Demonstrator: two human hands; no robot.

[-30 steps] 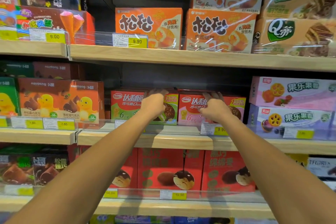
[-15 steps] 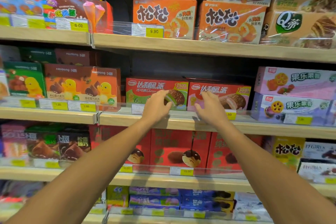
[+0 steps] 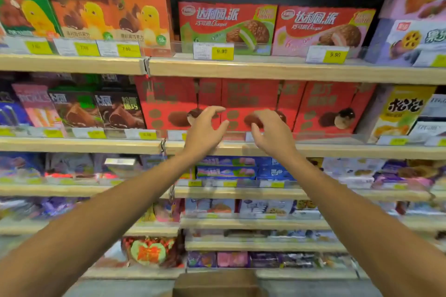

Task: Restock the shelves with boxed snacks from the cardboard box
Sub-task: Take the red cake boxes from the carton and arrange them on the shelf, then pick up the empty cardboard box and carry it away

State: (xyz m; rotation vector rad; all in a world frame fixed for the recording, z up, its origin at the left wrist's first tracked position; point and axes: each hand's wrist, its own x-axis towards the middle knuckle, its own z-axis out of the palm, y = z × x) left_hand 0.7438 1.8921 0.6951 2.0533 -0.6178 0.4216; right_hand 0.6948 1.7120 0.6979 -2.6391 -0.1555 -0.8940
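Boxed snacks just handled, a flat red-and-green card pie box (image 3: 226, 28) and a flat red-and-pink card pie box (image 3: 322, 30), now stand side by side and touching, well above both hands. Their faces point forward at the front lip of the pale wooden shelf (image 3: 241, 69). A second ago the fingers were hooked over their tops. Half a second ago the hands had slid to the shelf edge below them, and now both have dropped clear.

The left hand (image 3: 205, 131) and right hand (image 3: 274, 134) are empty, fingers loosely curled and parted. They hover in front of the tall red boxes (image 3: 251, 103) one shelf down and, as far as the blur lets me judge, do not touch them. The view has tipped downward too. The brown cardboard box (image 3: 217, 283) shows at the bottom edge, far below the hands and between the forearms, with its contents out of sight.

I read this as that pair placed and fronted, and the hands heading back for more stock. The two pie boxes look upright, square to the shelf and level with each other, each behind a yellow price tag (image 3: 222, 52).
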